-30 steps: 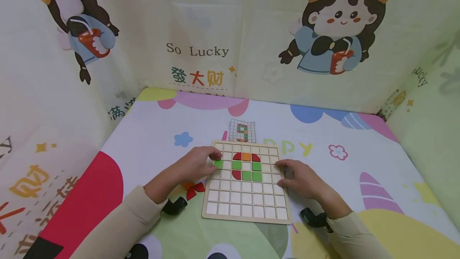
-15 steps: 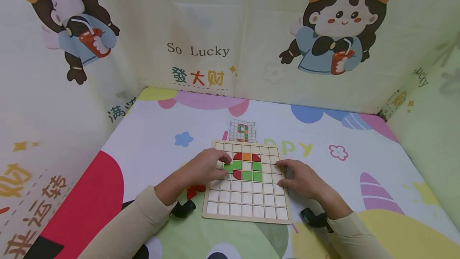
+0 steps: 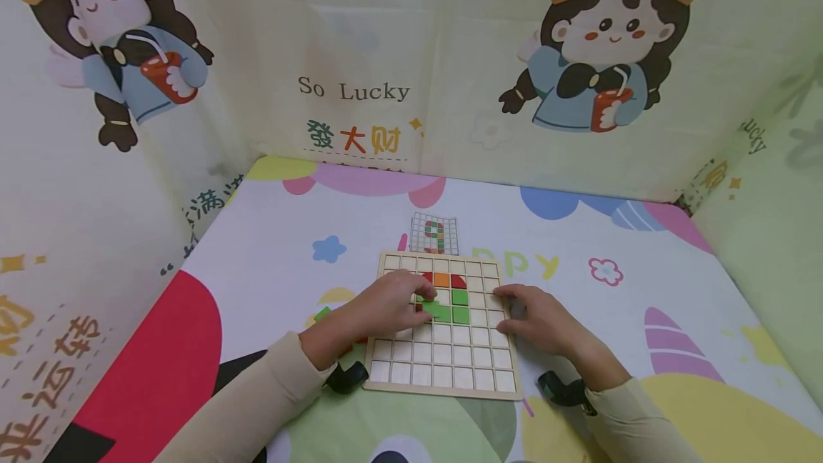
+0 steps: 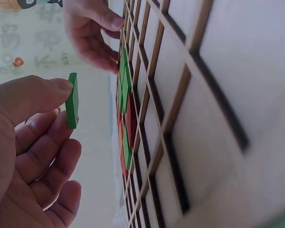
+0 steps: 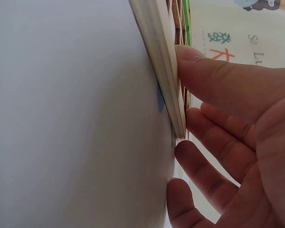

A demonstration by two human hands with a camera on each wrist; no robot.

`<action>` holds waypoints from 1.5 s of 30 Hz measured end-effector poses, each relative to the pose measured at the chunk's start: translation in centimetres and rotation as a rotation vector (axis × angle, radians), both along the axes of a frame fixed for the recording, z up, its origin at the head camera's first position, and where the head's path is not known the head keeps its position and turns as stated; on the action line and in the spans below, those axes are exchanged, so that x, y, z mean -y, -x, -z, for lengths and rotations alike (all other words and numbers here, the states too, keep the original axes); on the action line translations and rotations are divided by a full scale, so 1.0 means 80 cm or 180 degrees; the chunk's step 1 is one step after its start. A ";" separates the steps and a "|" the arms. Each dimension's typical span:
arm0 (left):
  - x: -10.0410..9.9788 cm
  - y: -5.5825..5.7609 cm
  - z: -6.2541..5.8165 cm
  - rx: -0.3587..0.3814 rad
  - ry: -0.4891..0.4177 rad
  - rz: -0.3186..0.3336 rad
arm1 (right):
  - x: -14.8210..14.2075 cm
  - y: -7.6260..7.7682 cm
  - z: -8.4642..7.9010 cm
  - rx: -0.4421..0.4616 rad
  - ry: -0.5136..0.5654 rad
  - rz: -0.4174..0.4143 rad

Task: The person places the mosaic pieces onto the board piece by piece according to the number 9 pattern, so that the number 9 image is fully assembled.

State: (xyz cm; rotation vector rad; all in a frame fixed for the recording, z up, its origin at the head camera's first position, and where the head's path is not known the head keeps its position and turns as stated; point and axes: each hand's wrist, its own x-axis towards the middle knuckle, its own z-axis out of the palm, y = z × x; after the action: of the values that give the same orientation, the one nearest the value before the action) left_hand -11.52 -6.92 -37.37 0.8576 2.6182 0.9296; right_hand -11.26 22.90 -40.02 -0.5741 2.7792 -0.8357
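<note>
Between thumb and fingers my left hand (image 3: 392, 302) pinches a small green square tile (image 4: 72, 100). In the head view it hovers over the upper middle of a wooden grid board (image 3: 411, 374), covering part of the pattern. The left wrist view shows the tile held apart from the board, on edge. Red, orange and green tiles fill some cells, such as an orange tile (image 3: 441, 280) and a green tile (image 3: 460, 297). My right hand (image 3: 540, 320) touches the board's right edge, thumb and fingers spread along it.
Just behind the board lies a small pattern card (image 3: 434, 234) with a coloured figure on a grid. Left of the board, partly under my left forearm, are loose pieces, among them a green one (image 3: 323, 314). A printed cloth wall (image 3: 463, 156) closes off the table's back.
My left hand has carried the green tile rightward, from the board's left edge to over the coloured tiles. Loose pieces under the forearm have come partly into view. My right hand stays put.
</note>
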 end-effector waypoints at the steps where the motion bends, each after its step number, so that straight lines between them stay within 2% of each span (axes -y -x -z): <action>1: -0.003 0.000 0.000 -0.0004 0.0004 0.0017 | 0.000 0.000 0.000 0.0006 0.0003 0.0004; 7: -0.016 -0.002 0.003 0.0012 0.0022 0.0097 | 0.001 0.000 -0.001 -0.0004 0.0023 -0.0013; 14: -0.028 -0.005 0.008 -0.0072 0.0001 0.0193 | 0.000 0.000 0.001 -0.0037 0.0031 -0.0023; 21: -0.036 -0.005 0.008 -0.0031 0.0143 0.0198 | -0.001 0.000 -0.001 -0.0003 0.0016 -0.0032; 27: -0.041 -0.006 0.010 0.0169 0.0080 0.0147 | 0.000 0.000 -0.003 0.0001 0.0038 -0.0035; 32: -0.044 -0.010 0.010 0.0231 0.0095 0.0118 | 0.000 0.001 -0.002 0.0009 0.0047 -0.0049; 45: -0.053 -0.020 0.015 0.0133 0.0245 0.0009 | -0.001 0.002 -0.001 0.0041 0.0037 -0.0040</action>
State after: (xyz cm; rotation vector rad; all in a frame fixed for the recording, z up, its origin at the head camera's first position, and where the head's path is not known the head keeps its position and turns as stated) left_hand -9.92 -2.72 -38.54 0.8139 2.5979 0.8312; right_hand -11.42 22.94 -39.95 -0.5853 2.7581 -0.8507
